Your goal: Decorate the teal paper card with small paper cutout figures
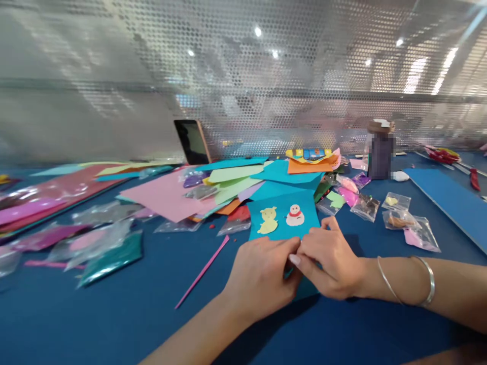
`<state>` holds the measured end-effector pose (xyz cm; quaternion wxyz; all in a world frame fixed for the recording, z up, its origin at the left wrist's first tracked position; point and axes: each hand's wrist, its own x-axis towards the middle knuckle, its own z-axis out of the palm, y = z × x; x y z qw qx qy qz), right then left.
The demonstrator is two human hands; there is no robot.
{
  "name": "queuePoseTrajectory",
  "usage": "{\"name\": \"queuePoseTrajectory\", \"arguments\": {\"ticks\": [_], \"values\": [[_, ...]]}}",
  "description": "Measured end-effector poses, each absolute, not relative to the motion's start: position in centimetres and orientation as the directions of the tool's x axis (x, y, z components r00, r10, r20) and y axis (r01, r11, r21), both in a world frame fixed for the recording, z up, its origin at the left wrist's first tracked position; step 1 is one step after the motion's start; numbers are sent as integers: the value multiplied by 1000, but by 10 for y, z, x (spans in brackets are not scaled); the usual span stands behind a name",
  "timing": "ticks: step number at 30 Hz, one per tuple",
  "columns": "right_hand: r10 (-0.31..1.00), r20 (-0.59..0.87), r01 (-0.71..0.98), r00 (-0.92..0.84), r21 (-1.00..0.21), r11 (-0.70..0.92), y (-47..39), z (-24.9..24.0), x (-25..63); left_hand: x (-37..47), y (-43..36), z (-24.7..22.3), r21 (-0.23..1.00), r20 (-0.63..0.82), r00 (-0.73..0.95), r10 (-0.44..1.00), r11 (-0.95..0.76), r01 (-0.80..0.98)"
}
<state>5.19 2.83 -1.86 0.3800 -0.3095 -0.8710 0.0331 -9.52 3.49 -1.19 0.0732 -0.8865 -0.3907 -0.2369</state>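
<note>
Across the back, a tall silver-grey perforated metal wall (236, 66), blurred, with bright reflected spots. In front, a broad dark blue tabletop (160, 324), cut off at both sides. At far right, a flat mid-blue rectangular board (452, 208), running out of view. At left, a shiny clear-wrapped stack of red and pink sheets (79, 190), also cropped. In the middle, overlapping loose paper sheets (160, 195) in pale pink, pale green, orange and turquoise, many partly covered.

Low in the centre, left hand (262, 274) and right hand (331, 258), meeting over the lower part of a turquoise paper sheet (281, 210) just before the loose pile. Fingers of both curled inward and touching; tips mostly hidden, so impossible to tell whether pinching the paper or merely resting on it.

Near the wall, a brown-lidded bottle (380, 154), front pixelated, any label unreadable; well to the left, a propped smartphone (192, 142) with dark screen. Between them, a yellow patterned wrapper (310, 154), print too small to read. At both sides, small clear plastic bags (422, 235), contents partly lost in glare. Beside the left hand, a thin pink strip (203, 271). On the turquoise sheet, a pale yellow animal-shaped cut-out (269, 223) and a whitish snowman cut-out (295, 216) with red scarf.
</note>
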Motion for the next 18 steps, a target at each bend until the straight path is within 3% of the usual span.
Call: {"name": "queuePoseTrajectory", "arguments": {"ticks": [7, 10, 12, 14, 15, 16, 18], "values": [[550, 692, 478, -469, -324, 816, 30, -25, 51, -96, 33, -16, 104, 515, 594, 618, -733, 672], [505, 722, 479, -473, -270, 835, 32, -26, 53, -96, 35, -15, 119, 498, 598, 628, -732, 670], [390, 778, 441, -492, -163, 883, 27, -25, 51, -96, 36, -13, 141, 482, 635, 604, -769, 624], [166, 828, 324, -535, 19, 946, 13, -26, 45, -97, 35, -10, 190, 464, 677, 571, -811, 553], [1, 819, 211, -573, 146, 967, 3, -27, 40, -97, 34, -9, 232, 458, 684, 569, -818, 526], [-74, 781, 154, -620, 213, 965, -10, -30, 34, -97, 33, -8, 290, 449, 678, 582, -813, 505], [27, 711, 301, -703, 262, 917, -37, -35, 23, -93, 26, -6, 434, 408, 642, 649, -757, 489]]}}
